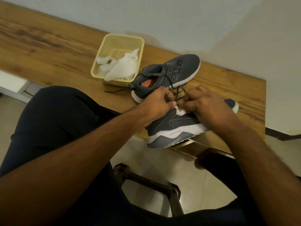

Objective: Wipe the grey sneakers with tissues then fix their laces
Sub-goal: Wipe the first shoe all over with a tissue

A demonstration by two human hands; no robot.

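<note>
Sneaker (179,126) lies at the table (48,46) edge, under both hands, heel hanging over. Left hand (156,103) and right hand (206,103) are curled, pinching its lace (180,93); a tissue (180,111) bit sits between them. The sole lettering is too blurred to read. Second sneaker (179,69) stands behind, beside the basket (114,44) of tissues.

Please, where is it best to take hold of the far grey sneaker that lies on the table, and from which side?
Probably at the heel collar of the far sneaker. Its open mouth with the orange lining faces the person, and the heel end points toward the basket, so a hand can come from the near-left and hook inside. The loose laces over the middle make a grip there less sure.
</note>
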